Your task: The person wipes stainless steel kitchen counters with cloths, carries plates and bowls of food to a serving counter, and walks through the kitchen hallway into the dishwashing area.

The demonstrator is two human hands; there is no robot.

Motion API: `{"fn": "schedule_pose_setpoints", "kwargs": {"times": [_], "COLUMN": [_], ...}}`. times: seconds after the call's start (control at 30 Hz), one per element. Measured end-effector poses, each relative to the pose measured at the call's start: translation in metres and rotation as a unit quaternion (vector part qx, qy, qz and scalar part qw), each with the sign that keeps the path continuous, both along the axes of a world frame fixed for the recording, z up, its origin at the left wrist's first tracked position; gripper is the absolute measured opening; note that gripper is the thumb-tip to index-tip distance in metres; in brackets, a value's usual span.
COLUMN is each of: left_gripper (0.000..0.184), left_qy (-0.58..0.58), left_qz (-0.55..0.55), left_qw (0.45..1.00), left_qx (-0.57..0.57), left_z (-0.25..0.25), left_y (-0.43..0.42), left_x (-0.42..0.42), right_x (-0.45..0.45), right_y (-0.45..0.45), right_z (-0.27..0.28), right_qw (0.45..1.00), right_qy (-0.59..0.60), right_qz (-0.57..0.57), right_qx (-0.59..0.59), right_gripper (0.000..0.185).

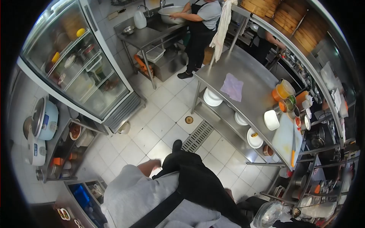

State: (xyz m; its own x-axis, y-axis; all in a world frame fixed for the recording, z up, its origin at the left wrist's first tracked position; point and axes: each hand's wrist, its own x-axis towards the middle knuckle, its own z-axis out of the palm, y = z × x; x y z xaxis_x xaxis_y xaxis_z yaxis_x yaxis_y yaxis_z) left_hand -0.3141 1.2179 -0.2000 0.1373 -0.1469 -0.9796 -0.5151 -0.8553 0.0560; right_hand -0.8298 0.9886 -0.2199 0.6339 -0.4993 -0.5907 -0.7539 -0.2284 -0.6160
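At the left side of my body, my left hand (pixel 153 165) hangs low over the tiled floor, blurred, its fingers too unclear to read. Only a small part of my right hand or wrist (pixel 229 193) shows beside my black apron (pixel 201 182); its fingers are hidden. Neither hand touches a counter. Ahead to the right, the steel table (pixel 253 72) carries a purple cloth (pixel 232 87), a white square dish (pixel 271 120) and a cutting board (pixel 283 138) with an orange-handled knife (pixel 293 152).
A glass-door fridge (pixel 80 60) stands at the left, above a shelf with a rice cooker (pixel 45 118). One person (pixel 205 22) holds a large bowl (pixel 171 15) at the sink; another person (pixel 262 41) is behind the table. A floor drain (pixel 197 136) lies ahead.
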Motion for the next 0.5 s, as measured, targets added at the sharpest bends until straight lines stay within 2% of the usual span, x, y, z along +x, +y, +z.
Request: {"fn": "schedule_pose_setpoints", "kwargs": {"times": [0.03,0.07,0.1,0.13,0.17,0.2,0.23,0.27,0.37,0.47,0.5], "left_gripper": [0.023,0.024,0.026,0.026,0.025,0.027,0.032,0.029,0.03,0.029,0.029], "left_qy": [-0.005,-0.001,-0.041,-0.112,-0.143,-0.154,-0.149,-0.124,-0.071,-0.056,-0.038], "left_qz": [0.057,0.284,-0.137,-0.162,-0.046,-0.031,-0.06,-0.011,0.007,-0.052,-0.098], "left_qw": [0.989,0.934,0.944,0.914,0.904,0.892,0.828,0.839,0.817,0.83,0.851], "left_qx": [-0.136,-0.219,-0.299,-0.355,-0.4,-0.424,-0.537,-0.53,-0.573,-0.553,-0.514], "left_z": [-0.032,-0.067,-0.004,0.013,0.008,0.022,-0.004,0.035,0.068,0.056,0.049], "left_y": [-0.016,-0.044,-0.088,-0.12,-0.146,-0.169,-0.189,-0.203,-0.221,-0.202,-0.187], "left_x": [0.01,0.019,0.022,0.023,0.024,0.023,0.032,0.026,0.016,0.011,0.011], "right_x": [0.042,0.08,0.124,0.13,0.136,0.145,0.158,0.165,0.163,0.129,0.12], "right_y": [-0.009,-0.009,-0.019,-0.03,-0.04,-0.043,-0.05,-0.051,-0.044,-0.02,-0.004], "right_z": [0.027,0.059,0.103,0.074,0.046,0.053,0.07,0.083,0.094,0.064,0.081], "right_qw": [0.999,0.976,0.98,0.966,0.944,0.945,0.946,0.952,0.94,0.918,0.95], "right_qy": [-0.05,-0.11,0.008,-0.052,-0.112,-0.123,-0.134,-0.138,-0.156,-0.12,-0.095], "right_qz": [0.006,-0.182,-0.186,-0.223,-0.258,-0.246,-0.235,-0.226,-0.269,-0.349,-0.29], "right_qx": [-0.006,0.051,0.07,0.122,0.174,0.177,0.179,0.151,0.137,0.143,0.074], "right_gripper": [0.016,0.018,0.021,0.023,0.025,0.027,0.029,0.029,0.029,0.028,0.022]}}
